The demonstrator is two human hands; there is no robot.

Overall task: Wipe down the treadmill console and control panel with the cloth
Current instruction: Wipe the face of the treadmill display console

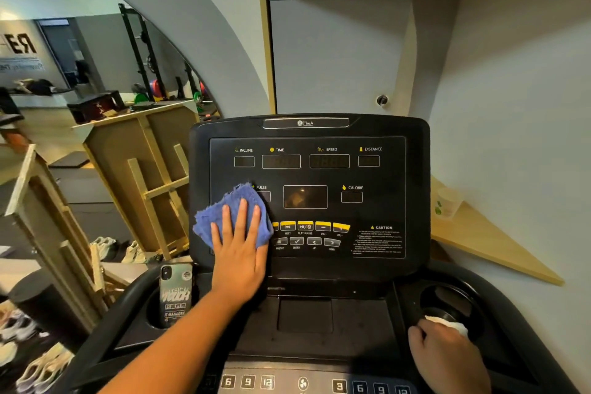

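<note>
- Nearest, a white wad (447, 324) is gripped by the curled right hand (447, 358) beside the cup holder (447, 307).
- A phone (176, 294) is stood in the left holder.
- Farther off, the blue cloth (233, 217) is pressed flat by the left hand (238, 253), fingers spread, against the console (367, 176) beside the yellow buttons (313, 226).

The console (308, 195) stands at twelve o'clock, the control panel (307, 384) at six, nearest the viewer. On the console's nine-o'clock side lies the cloth (232, 217) under the left hand (240, 253). A phone (176, 294) stands in the cup holder at eight. At four, the right hand (447, 355) holds what may be a tissue (447, 325).
</note>
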